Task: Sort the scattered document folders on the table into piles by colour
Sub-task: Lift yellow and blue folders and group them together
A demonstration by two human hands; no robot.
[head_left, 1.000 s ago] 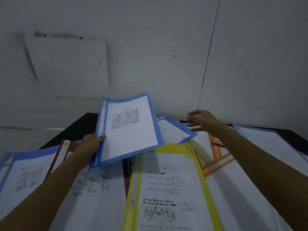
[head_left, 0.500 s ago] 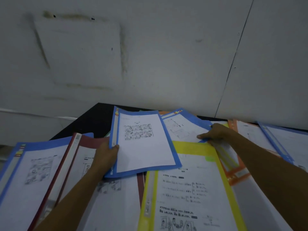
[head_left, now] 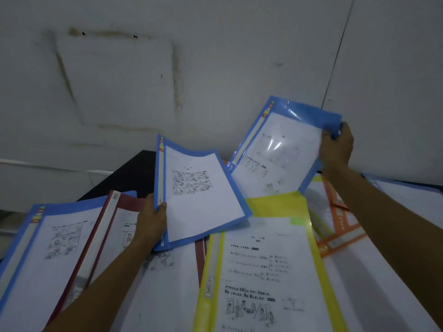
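My left hand (head_left: 149,224) pinched a blue plastic folder (head_left: 201,195) (frame centre), right hand (head_left: 336,149) a second blue plastic folder (head_left: 280,152); sorting barely begun, I judged.

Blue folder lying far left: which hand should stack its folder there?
Left, likely. The left hand grips its comic-page folder nearer the flat blue folder; the right hand holds the glossy folder far right.
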